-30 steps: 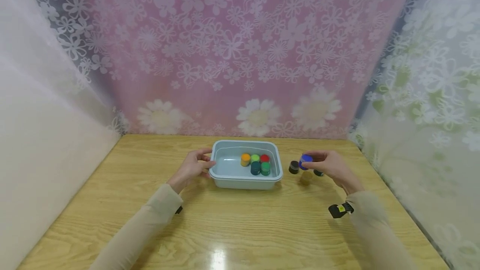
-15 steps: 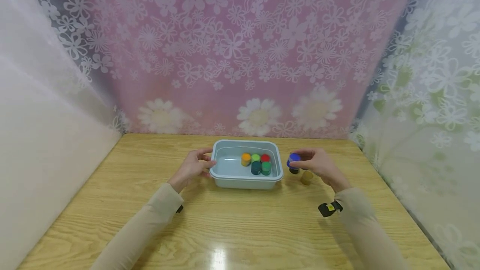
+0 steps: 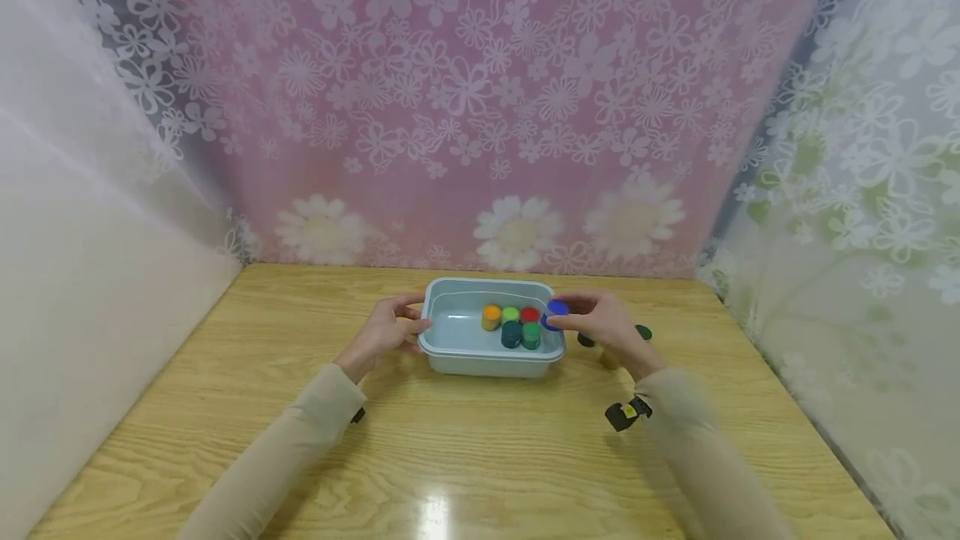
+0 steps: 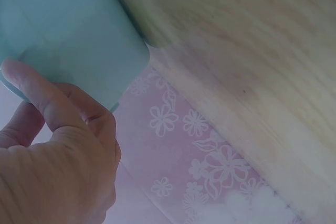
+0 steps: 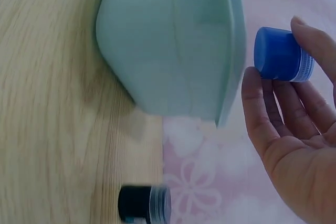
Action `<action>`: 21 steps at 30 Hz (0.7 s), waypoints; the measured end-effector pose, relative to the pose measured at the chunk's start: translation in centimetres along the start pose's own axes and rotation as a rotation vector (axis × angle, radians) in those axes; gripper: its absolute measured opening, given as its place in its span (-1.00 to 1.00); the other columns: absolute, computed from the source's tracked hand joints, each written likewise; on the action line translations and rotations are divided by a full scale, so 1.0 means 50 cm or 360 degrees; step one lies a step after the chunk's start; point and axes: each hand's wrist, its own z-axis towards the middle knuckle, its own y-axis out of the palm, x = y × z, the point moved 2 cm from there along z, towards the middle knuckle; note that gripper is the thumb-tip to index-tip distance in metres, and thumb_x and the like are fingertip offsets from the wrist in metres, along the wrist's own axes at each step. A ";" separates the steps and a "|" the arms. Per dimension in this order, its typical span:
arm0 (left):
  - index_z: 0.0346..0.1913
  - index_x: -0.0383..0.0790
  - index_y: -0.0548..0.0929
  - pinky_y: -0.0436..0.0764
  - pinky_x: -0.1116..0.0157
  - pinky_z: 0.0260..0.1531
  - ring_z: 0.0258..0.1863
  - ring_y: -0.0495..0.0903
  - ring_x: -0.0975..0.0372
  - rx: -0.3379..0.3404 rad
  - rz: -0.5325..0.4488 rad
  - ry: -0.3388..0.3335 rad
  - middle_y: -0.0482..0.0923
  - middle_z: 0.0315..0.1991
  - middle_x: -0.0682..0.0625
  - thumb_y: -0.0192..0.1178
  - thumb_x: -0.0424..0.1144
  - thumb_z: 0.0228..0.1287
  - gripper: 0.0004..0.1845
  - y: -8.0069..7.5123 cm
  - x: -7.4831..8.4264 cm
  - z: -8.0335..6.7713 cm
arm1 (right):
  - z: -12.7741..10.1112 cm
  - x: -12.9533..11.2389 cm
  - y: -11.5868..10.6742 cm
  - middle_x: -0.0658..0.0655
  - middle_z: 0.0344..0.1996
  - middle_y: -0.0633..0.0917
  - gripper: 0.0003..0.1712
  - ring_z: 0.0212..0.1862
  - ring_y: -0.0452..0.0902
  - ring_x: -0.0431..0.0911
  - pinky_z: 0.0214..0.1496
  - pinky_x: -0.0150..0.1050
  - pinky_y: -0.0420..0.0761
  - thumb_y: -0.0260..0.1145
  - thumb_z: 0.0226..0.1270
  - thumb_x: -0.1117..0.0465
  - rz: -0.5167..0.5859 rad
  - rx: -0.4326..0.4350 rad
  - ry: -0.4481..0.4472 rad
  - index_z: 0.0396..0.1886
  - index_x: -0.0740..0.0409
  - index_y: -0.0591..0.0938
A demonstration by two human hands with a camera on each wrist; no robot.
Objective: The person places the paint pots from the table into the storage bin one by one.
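Blue-capped little jar point(image 3: 555, 314) is pinched in the right hand point(image 3: 604, 326), thumb on one side and fingertips point(image 5: 300, 29) on the other, and it's sitting right at the right-hand rim of the pale teal tub point(image 3: 453, 353), just above the edge. The wrist view shows the same thing: blue cap, clear body, held just beside the tub wall. The left hand point(image 3: 382, 333) is on the tub's left side with the fingers point(image 4: 31, 85) curled round the rim, gripping it. Inside the tub there are already five jars bunched toward the right end: orange point(image 3: 491, 317), light green point(image 3: 510, 315) and red point(image 3: 529, 315) in the back row, a dark teal one point(image 3: 512, 334) and a green one point(image 3: 531, 334) in front. On the wooden bench point(image 3: 480, 457) just right of the tub, mostly hidden behind the right hand, a few more jars are out, including a black-capped one point(image 5: 143, 203) and a dark green one point(image 3: 642, 332). Floral pink sheet point(image 3: 480, 107) at the back.
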 end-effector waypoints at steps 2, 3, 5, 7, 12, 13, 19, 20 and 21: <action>0.38 -0.19 0.42 0.77 0.00 -0.32 -0.47 0.58 0.16 -0.0001 0.0007 0.0004 0.42 -0.11 -0.18 0.28 -0.41 0.28 -0.40 -0.001 0.001 0.001 | 0.008 -0.004 0.013 0.11 0.07 0.70 -0.33 0.14 0.58 -0.01 0.25 -0.06 0.59 0.59 0.00 -0.08 0.0026 -0.0010 0.0011 0.12 0.06 0.67; 0.39 -0.19 0.41 0.77 0.03 -0.34 -0.46 0.58 0.16 -0.0002 0.0008 0.0002 0.42 -0.11 -0.17 0.29 -0.41 0.28 -0.39 -0.002 0.002 0.001 | 0.012 -0.008 0.020 0.09 0.08 0.69 -0.34 0.16 0.57 -0.01 0.26 -0.07 0.58 0.59 -0.02 -0.09 0.0047 -0.0026 0.0010 0.10 0.04 0.68; 0.39 -0.19 0.41 0.78 0.05 -0.35 -0.46 0.58 0.16 -0.0004 0.0005 -0.0010 0.42 -0.11 -0.17 0.29 -0.41 0.27 -0.39 -0.003 0.002 0.002 | 0.019 -0.014 0.033 0.09 0.08 0.69 -0.37 0.17 0.55 0.01 0.24 -0.09 0.59 0.60 -0.02 -0.07 0.0089 -0.0069 -0.0010 0.08 0.03 0.69; 0.40 -0.20 0.40 0.78 0.05 -0.35 -0.46 0.58 0.17 -0.0015 0.0004 -0.0008 0.42 -0.11 -0.17 0.29 -0.41 0.28 -0.38 -0.003 0.001 0.003 | 0.026 -0.020 0.047 0.09 0.06 0.69 -0.40 0.17 0.54 0.03 0.18 -0.13 0.64 0.61 -0.02 -0.04 0.0129 -0.0107 -0.0034 0.05 0.04 0.70; 0.40 -0.24 0.38 0.76 -0.02 -0.31 -0.44 0.58 0.17 -0.0025 -0.0002 0.0009 0.41 -0.10 -0.18 0.29 -0.41 0.28 -0.37 -0.005 -0.002 0.004 | 0.045 -0.030 0.082 0.13 0.01 0.69 -0.42 0.08 0.56 0.12 0.09 -0.07 0.69 0.59 0.03 0.04 0.0157 -0.0218 -0.0129 0.07 0.13 0.69; 0.40 -0.24 0.38 0.76 -0.04 -0.30 -0.45 0.58 0.17 -0.0022 -0.0004 0.0008 0.41 -0.10 -0.18 0.29 -0.41 0.28 -0.37 -0.005 -0.002 0.003 | 0.049 -0.030 0.089 0.13 0.01 0.69 -0.41 0.07 0.56 0.12 0.11 -0.03 0.68 0.58 0.04 0.05 0.0162 -0.0247 -0.0139 0.08 0.14 0.68; 0.41 -0.22 0.37 0.75 -0.07 -0.25 -0.46 0.58 0.16 -0.0039 0.0006 -0.0005 0.42 -0.07 -0.19 0.27 -0.41 0.29 -0.37 0.000 0.003 -0.004 | 0.071 -0.027 0.113 0.11 0.01 0.70 -0.42 0.06 0.60 0.04 0.11 -0.07 0.67 0.56 0.08 0.05 0.0028 -0.0332 -0.0178 0.11 0.13 0.67; 0.41 -0.21 0.37 0.75 -0.06 -0.25 -0.45 0.58 0.16 -0.0044 0.0010 -0.0004 0.42 -0.07 -0.20 0.26 -0.41 0.30 -0.38 0.001 0.004 -0.005 | 0.073 -0.028 0.115 0.11 0.00 0.71 -0.43 0.05 0.61 0.03 0.09 -0.11 0.68 0.56 0.08 0.05 -0.0011 -0.0332 -0.0184 0.11 0.12 0.68; 0.41 -0.21 0.37 0.75 -0.06 -0.26 -0.45 0.58 0.16 -0.0043 0.0011 -0.0007 0.42 -0.07 -0.20 0.26 -0.41 0.30 -0.38 0.002 0.005 -0.006 | 0.076 -0.028 0.118 0.10 -0.01 0.71 -0.44 0.04 0.62 0.02 0.07 -0.16 0.68 0.55 0.09 0.04 -0.0047 -0.0332 -0.0193 0.10 0.11 0.68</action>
